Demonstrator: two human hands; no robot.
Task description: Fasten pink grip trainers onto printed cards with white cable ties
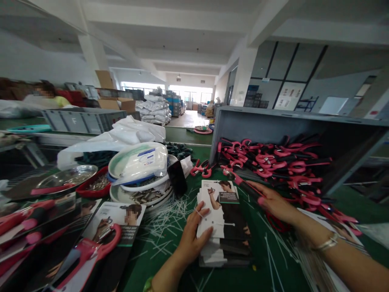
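Observation:
My left hand [193,231] is closed on the left edge of the top printed backing card [232,219], with thumb and fingers over its white part. This card lies on a stack of similar cards. A thin white cable tie [229,224] pokes out through it. Just right of the stack, my right hand [275,205] is closed around a pink-and-black hand grip strengthener [247,187], whose far end points up and left. Another pink hand grip [202,168] lies beyond the cards.
A grey crate [288,114] tipped on its side holds many hand grips. Loose cable ties [165,223] cover the green table left of the cards. Carded hand grips [100,243], a red bowl [105,190], stacked basins [117,166] and a dark phone [177,178] stand left. A person sits far left.

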